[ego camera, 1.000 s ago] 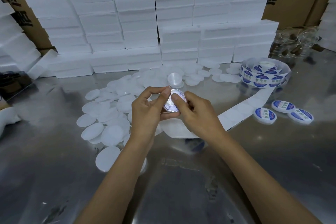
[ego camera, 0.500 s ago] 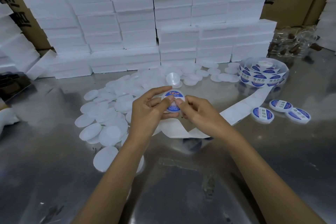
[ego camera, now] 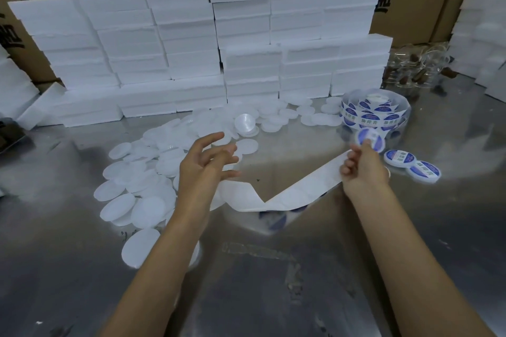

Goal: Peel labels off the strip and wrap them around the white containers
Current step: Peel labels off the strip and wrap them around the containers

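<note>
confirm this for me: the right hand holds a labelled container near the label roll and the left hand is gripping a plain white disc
Not quite. In the head view the left hand grips nothing; its fingers are spread and relaxed above the white discs. The rest holds: the right hand holds a labelled container near the label roll.

Bare steel bench lies open on the near side of both grips. Beyond the left hand's empty grip, a heap of flat white round containers covers the surface, backed by a wall of stacked white foam blocks. Past the right hand's grip stand two labelled blue-and-white containers and a coiled roll of blue labels; the white backing strip crosses between the grips.
</note>
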Demonstrator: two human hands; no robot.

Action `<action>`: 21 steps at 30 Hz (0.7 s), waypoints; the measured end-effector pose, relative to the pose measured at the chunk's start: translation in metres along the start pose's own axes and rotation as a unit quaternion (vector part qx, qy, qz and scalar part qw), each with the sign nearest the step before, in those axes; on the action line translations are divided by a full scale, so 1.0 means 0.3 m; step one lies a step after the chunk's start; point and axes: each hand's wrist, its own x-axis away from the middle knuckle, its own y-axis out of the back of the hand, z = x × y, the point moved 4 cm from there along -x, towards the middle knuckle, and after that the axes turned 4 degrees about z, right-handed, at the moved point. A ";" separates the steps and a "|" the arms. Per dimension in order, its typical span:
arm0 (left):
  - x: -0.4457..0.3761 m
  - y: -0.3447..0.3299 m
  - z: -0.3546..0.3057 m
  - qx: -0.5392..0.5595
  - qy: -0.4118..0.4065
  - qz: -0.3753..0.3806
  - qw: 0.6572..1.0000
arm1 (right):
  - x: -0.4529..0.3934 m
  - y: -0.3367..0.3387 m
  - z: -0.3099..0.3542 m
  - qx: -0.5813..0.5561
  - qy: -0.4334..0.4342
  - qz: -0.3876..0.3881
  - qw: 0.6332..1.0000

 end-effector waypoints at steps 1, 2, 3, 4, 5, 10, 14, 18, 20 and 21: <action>-0.001 0.004 0.001 -0.003 0.002 -0.009 1.000 | -0.014 0.022 0.014 -0.022 -0.001 -0.014 1.000; -0.002 0.008 0.002 -0.004 0.003 -0.019 1.000 | -0.024 0.039 0.025 -0.041 -0.001 -0.023 0.999; -0.003 0.013 0.002 0.000 0.005 -0.028 1.000 | -0.031 0.051 0.032 -0.060 -0.003 -0.028 0.998; -0.004 0.018 0.002 0.007 0.006 -0.036 0.999 | -0.037 0.059 0.036 -0.075 -0.005 -0.031 0.997; -0.003 0.023 0.001 0.013 0.010 -0.043 0.999 | -0.038 0.063 0.037 -0.082 -0.009 -0.030 0.996; -0.008 0.047 0.000 0.033 0.029 -0.077 0.996 | -0.013 0.028 0.021 -0.030 -0.012 0.005 0.999; -0.013 0.062 0.001 0.040 0.036 -0.088 0.995 | 0.035 -0.058 0.000 0.224 0.129 0.046 0.965; -0.027 0.085 0.004 0.041 0.042 -0.097 0.994 | 0.101 -0.236 -0.117 0.470 0.274 0.193 0.817; -0.032 0.098 0.003 0.039 0.043 -0.099 0.993 | 0.116 -0.319 -0.202 0.562 0.280 0.271 0.730; -0.036 0.106 0.003 0.038 0.043 -0.100 0.993 | 0.120 -0.356 -0.240 0.594 0.281 0.304 0.690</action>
